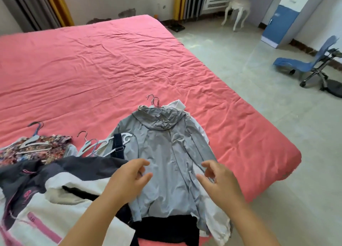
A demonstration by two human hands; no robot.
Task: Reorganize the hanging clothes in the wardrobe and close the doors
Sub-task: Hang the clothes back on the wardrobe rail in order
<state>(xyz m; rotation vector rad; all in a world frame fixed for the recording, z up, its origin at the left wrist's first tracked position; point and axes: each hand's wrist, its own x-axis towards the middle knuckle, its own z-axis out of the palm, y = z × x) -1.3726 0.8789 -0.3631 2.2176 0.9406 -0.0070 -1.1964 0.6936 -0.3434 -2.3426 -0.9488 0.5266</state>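
A grey hooded jacket [166, 149] lies spread flat on the pink bed [92, 64], with hanger hooks [153, 101] poking out above its hood. Under it show a white garment [218, 225] and a black one [166, 229]. My left hand [127, 179] hovers over the jacket's left side, fingers loosely curled and holding nothing. Over the right side, my right hand [218, 181] does the same. To the left lie a dark grey, white and pink jacket [37, 190], a floral garment [35, 149] on a hanger, and loose white hangers [96, 145]. No wardrobe is in view.
Tiled floor [268, 116] runs along the bed's right side. A tipped blue chair [314, 64] lies at the far right. Beyond it stand a blue and white desk unit [283, 23] and a white stool [236, 10]. Curtains [37, 6] hang behind the bed.
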